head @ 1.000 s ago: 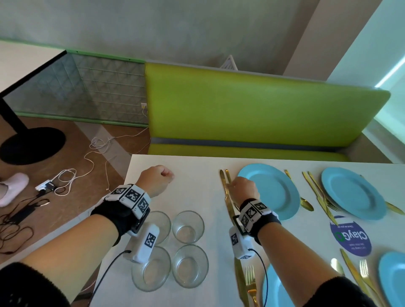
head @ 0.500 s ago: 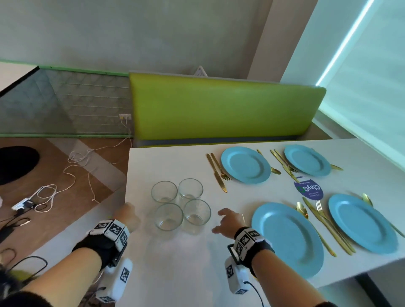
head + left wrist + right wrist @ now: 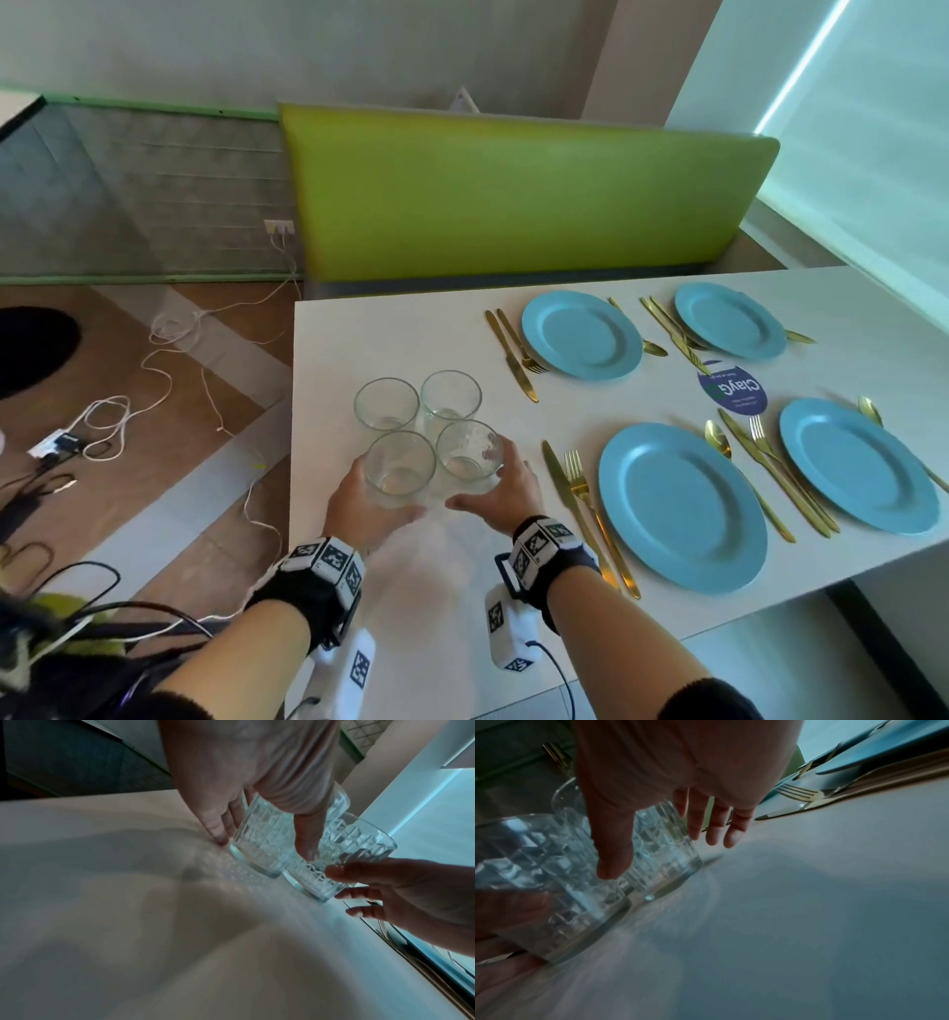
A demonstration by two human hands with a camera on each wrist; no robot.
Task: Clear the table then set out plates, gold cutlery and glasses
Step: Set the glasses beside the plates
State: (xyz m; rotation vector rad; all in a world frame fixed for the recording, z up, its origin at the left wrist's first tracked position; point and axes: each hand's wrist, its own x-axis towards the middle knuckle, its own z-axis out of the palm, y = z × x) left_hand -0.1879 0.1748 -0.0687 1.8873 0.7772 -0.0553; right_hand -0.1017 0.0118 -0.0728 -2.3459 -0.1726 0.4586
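Half a second before, both hands hung short of the glasses, the left hand (image 3: 367, 506) out at the table's edge and the right hand (image 3: 500, 496) hovering spread on the near side of the cluster. By this moment both had closed in: the left hand wrapped thumb and fingers round the near-left glass (image 3: 399, 468), and the right hand cupped the near-right glass (image 3: 470, 456), thumb on its near side and fingers round its far side. From the right wrist view those fingers looked fairly straight, so how firmly that glass was gripped could not be told. Both glasses stood on the white table (image 3: 369, 339), touching or nearly touching each other.

The glasses were clear, short tumblers with a cut diamond pattern in the walls and a thick base, all upright and holding nothing visible. Four stood in a tight square near the table's left end: the two in the hands, plus the far-left glass (image 3: 386, 404) and the far-right glass (image 3: 451, 398) just behind them.

Four blue plates were laid to the right: the near-left plate (image 3: 683, 506), the near-right plate (image 3: 858, 465), the far-left plate (image 3: 582, 335) and the far-right plate (image 3: 730, 320). Gold cutlery lay beside each one, including a knife (image 3: 585, 509) and fork (image 3: 577, 475) left of the near-left plate. A round blue sticker (image 3: 732, 389) sat between the plates.
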